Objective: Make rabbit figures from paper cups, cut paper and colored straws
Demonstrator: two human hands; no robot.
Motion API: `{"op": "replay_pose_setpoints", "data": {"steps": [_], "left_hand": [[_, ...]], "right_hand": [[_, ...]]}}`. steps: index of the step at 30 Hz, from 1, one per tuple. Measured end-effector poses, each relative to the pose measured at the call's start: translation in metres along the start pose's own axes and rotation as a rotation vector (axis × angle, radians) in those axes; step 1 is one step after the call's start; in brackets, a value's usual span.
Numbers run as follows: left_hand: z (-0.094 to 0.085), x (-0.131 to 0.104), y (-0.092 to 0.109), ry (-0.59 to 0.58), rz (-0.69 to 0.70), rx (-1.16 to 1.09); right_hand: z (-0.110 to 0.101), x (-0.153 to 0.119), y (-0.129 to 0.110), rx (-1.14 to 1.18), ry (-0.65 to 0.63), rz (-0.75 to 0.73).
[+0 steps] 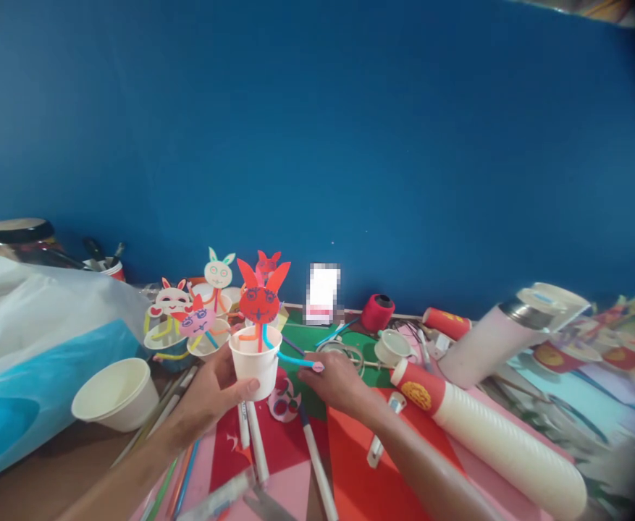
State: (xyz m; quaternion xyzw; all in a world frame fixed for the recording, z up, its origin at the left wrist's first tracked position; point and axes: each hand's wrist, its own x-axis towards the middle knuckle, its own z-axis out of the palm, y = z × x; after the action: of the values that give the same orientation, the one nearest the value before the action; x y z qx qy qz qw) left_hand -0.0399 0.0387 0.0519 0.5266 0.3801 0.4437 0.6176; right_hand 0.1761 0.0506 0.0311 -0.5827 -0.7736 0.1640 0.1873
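My left hand [224,387] is wrapped round a white paper cup [256,365], holding it upright. Out of the cup rises a red paper rabbit figure [261,304] with a drawn face and pointed ears, on a straw stem. A blue straw [289,357] reaches from it over the rim to the right and ends in a small pink paper piece [318,367]. At that end my right hand [336,376] has its fingers closed on the blue straw, though they are partly hidden. Behind and left stand several cups with similar animal figures, such as a pink one [198,320].
On the right lie a stack of paper cups [507,434], a flask [485,340] and a box cutter [387,430]. Red thread [378,312] and a phone [322,293] are at the back. Markers [317,463] lie in front; an open cup [119,394] lies left beside a plastic bag [51,347].
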Motion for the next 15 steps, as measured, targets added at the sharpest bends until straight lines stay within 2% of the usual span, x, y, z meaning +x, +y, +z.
{"op": "replay_pose_setpoints", "data": {"steps": [3,6,10,12,15], "left_hand": [[0.004,0.000,0.001,-0.010,-0.011,-0.041],[0.009,-0.002,0.000,0.047,0.008,-0.060],[0.012,-0.003,-0.006,0.104,0.012,-0.052],[0.013,-0.003,-0.010,0.167,0.002,-0.038],[0.014,-0.002,-0.015,0.327,0.018,0.004]], "right_hand": [[-0.002,0.001,0.001,0.039,0.017,-0.009],[-0.005,0.003,0.005,0.112,0.018,-0.024],[-0.007,0.005,0.002,0.275,-0.047,-0.072],[-0.004,0.004,-0.004,0.352,-0.082,-0.094],[0.002,-0.001,-0.016,0.474,-0.081,-0.103]]}}
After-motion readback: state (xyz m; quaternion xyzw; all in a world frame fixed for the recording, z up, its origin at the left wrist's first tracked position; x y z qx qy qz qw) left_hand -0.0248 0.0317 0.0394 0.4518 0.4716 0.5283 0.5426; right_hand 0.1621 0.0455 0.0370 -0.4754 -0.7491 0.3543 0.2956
